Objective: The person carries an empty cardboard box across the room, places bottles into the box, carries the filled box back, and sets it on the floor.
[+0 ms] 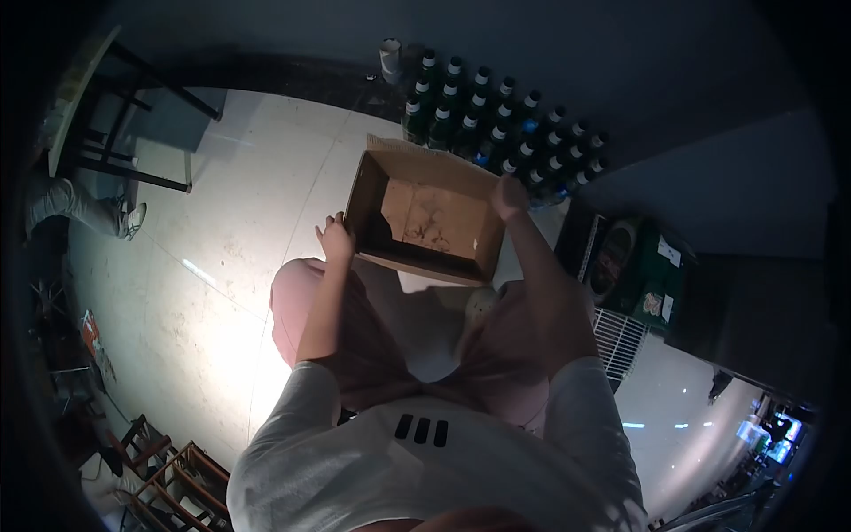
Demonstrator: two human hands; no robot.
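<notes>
A cardboard box (425,261) between the left hand (338,239) and the right hand (510,198).
The pale floor (222,204) spreads below both hands and out past the left one; just beyond the right hand, green bottles (470,124) with pale neck labels stand in close rows by the wall. The box, open at the top with dark marks on its inside bottom, lies directly right of the left hand and directly left of the right hand, touching both. A white wire rack (619,341) sits nearer the body than the right hand and to its right, and a small white cylinder (390,60) stands beyond the left hand. The left hand grips the box's left side, fingers bent; the right hand is closed on its far right corner.
</notes>
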